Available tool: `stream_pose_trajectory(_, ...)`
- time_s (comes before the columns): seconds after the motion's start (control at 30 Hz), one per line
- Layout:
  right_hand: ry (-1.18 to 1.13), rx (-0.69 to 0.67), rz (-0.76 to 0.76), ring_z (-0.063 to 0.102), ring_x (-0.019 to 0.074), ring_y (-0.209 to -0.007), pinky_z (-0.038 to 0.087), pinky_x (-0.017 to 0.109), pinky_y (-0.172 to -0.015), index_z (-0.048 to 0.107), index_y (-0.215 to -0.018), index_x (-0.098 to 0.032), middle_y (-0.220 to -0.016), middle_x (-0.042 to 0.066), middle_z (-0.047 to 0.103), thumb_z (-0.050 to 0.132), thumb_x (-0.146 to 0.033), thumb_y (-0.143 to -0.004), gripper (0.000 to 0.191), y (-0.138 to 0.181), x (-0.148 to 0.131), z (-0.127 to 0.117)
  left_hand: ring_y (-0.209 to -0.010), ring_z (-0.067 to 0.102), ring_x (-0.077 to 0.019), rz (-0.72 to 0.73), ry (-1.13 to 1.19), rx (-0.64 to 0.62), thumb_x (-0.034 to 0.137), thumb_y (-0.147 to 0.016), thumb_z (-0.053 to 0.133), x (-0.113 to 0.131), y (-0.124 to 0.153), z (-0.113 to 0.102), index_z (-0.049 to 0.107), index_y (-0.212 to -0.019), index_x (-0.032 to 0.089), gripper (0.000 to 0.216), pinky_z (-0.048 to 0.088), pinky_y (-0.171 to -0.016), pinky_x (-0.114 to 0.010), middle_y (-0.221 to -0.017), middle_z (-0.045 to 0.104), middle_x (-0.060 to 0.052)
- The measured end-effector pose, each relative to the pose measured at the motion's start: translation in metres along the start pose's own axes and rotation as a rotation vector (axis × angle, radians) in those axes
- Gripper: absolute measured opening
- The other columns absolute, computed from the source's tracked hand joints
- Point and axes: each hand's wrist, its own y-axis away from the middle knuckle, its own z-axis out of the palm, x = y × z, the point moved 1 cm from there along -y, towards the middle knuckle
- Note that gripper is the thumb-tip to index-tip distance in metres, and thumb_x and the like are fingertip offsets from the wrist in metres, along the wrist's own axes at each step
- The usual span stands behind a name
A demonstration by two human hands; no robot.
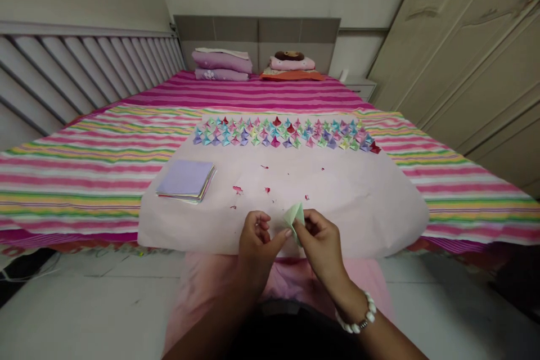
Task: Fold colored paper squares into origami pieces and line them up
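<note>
A small piece of folded light green paper (294, 214) stands up between my hands near the front edge of the pale sheet. My right hand (321, 242) pinches it on its right side, thumb in front and fingers bent behind. On the other side, my left hand (258, 247) has its thumb tip at the paper's lower left edge. The left fingers are loosely curled, apart from the thumb, with nothing in them. Farther left lies a stack of square coloured paper (185, 178), a lilac sheet on top.
Rows of small folded paper pieces (274, 141) in many colours line the far side of the pale sheet (358, 208). It lies on a striped bed (447, 180) and bears several red marks. Folded bedding (221, 62) sits by the headboard (236, 31).
</note>
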Motion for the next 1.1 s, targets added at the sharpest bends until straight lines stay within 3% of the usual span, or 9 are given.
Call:
stream_pose_trajectory(0.13,0.088,0.018,-0.109,0.049,0.0139,-0.061,0.04,0.025,-0.054,0.063,-0.073,-0.019,-0.066,0.0,0.056,0.059,-0.027,-0.083,0.013,0.002,0.0,0.001,-0.05,0.045,-0.0072,-0.014,0.123,-0.109,0.029,-0.069,0.071,0.004,0.006,0.005,0.048,-0.071,0.019,0.026,0.036,-0.05,-0.02,-0.057,0.047,0.008)
stream_pose_trajectory(0.23,0.144,0.027,-0.184,0.053,0.0153,-0.065,0.043,0.027,-0.059,0.063,-0.075,-0.02,-0.071,0.001,0.059,0.058,-0.024,-0.086,0.013,0.003,-0.005,0.0,-0.065,0.057,-0.0115,-0.025,0.204,-0.199,0.033,-0.078,0.063,0.006,0.012,0.01,0.054,-0.081,0.018,0.018,0.045,-0.063,-0.023,-0.067,0.06,0.003)
stream_pose_trajectory(0.47,0.221,0.012,-0.345,0.061,0.0193,-0.08,0.049,0.031,-0.07,0.067,-0.087,-0.021,-0.086,0.005,0.066,0.053,-0.013,-0.086,0.016,0.005,-0.01,0.001,-0.074,0.063,-0.0145,0.027,0.083,-0.16,0.029,-0.079,0.063,0.002,0.007,0.013,0.053,-0.097,0.018,0.024,0.05,-0.069,-0.027,-0.086,0.065,-0.003)
stream_pose_trajectory(0.8,0.15,-0.011,-0.368,0.063,0.0196,-0.091,0.051,0.031,-0.075,0.072,-0.093,-0.024,-0.098,0.005,0.067,0.051,-0.003,-0.077,0.034,0.002,-0.005,-0.001,-0.084,0.068,-0.0207,0.144,-0.062,-0.195,0.013,-0.072,0.055,0.006,-0.007,0.003,0.067,-0.101,0.016,0.032,0.053,-0.077,-0.032,-0.097,0.072,-0.008)
stream_pose_trajectory(1.1,0.008,-0.052,-0.309,0.063,0.021,-0.097,0.052,0.032,-0.077,0.075,-0.086,-0.028,-0.105,0.006,0.066,0.057,-0.009,-0.077,0.028,-0.001,-0.009,-0.008,-0.073,0.067,-0.0167,-0.134,0.213,-0.235,0.017,-0.064,0.066,0.028,-0.007,-0.006,0.071,-0.078,0.017,0.015,0.053,-0.068,-0.027,-0.078,0.074,-0.002)
